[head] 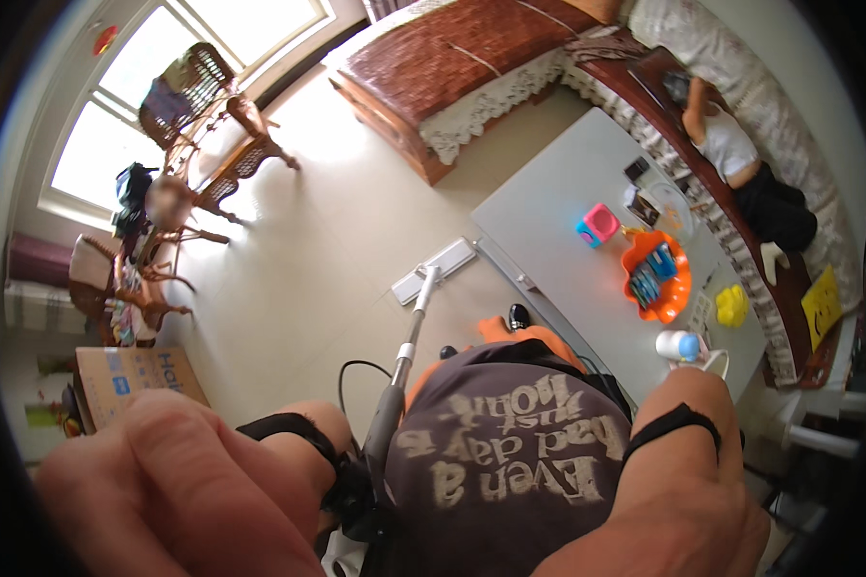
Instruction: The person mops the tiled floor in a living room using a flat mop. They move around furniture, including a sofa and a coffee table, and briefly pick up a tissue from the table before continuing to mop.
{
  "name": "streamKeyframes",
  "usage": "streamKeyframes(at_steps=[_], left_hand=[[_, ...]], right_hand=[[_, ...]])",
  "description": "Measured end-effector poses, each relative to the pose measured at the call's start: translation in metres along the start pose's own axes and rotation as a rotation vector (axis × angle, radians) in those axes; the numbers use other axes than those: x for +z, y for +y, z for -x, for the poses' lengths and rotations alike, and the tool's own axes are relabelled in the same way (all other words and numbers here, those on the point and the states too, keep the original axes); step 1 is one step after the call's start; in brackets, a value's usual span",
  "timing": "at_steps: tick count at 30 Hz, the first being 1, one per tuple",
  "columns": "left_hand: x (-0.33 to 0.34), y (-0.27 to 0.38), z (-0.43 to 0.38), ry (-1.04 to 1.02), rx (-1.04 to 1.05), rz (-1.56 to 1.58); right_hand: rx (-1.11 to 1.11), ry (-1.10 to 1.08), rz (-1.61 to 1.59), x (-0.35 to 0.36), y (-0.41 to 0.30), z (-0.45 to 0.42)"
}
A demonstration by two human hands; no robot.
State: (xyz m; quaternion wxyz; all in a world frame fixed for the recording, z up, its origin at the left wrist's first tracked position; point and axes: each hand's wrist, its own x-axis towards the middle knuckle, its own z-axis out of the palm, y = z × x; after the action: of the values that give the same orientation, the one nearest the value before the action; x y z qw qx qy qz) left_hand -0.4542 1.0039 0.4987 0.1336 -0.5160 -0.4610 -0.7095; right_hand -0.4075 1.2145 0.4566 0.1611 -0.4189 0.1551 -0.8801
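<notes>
My left hand (166, 483) is very close to the camera at the lower left, its fingers bent; what they touch is out of view. My right hand (671, 534) shows only in part at the lower right edge, with its fingers hidden. Black straps circle both forearms, and a black device (357, 498) sits beside the left one. A flat mop (435, 272) rests its white head on the floor; its grey handle slants up between my left forearm and my dark printed shirt (505, 447). Whether anything grips the handle cannot be seen.
A grey table (534, 195) at the right bears an orange scalloped tray (680, 278) with blue packets, a pink-and-blue box (599, 224) and a white bottle (675, 345). A person (729, 148) lies on the sofa beyond. Wooden chairs (224, 151) and a cardboard box (180, 375) stand left.
</notes>
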Motion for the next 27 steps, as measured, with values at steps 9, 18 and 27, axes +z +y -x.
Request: streamKeyframes(at_steps=[9, 18, 27], left_hand=[[-0.008, 0.015, 0.002, 0.007, 0.034, -0.024], [-0.013, -0.002, 0.012, 0.023, 0.008, -0.005], [-0.022, -0.007, 0.02, -0.004, -0.067, -0.013]], right_hand=[[-0.034, -0.087, 0.155, -0.015, -0.014, 0.002], [-0.022, -0.129, 0.189, -0.018, -0.011, -0.003], [-0.077, -0.097, 0.274, -0.025, -0.026, -0.009]])
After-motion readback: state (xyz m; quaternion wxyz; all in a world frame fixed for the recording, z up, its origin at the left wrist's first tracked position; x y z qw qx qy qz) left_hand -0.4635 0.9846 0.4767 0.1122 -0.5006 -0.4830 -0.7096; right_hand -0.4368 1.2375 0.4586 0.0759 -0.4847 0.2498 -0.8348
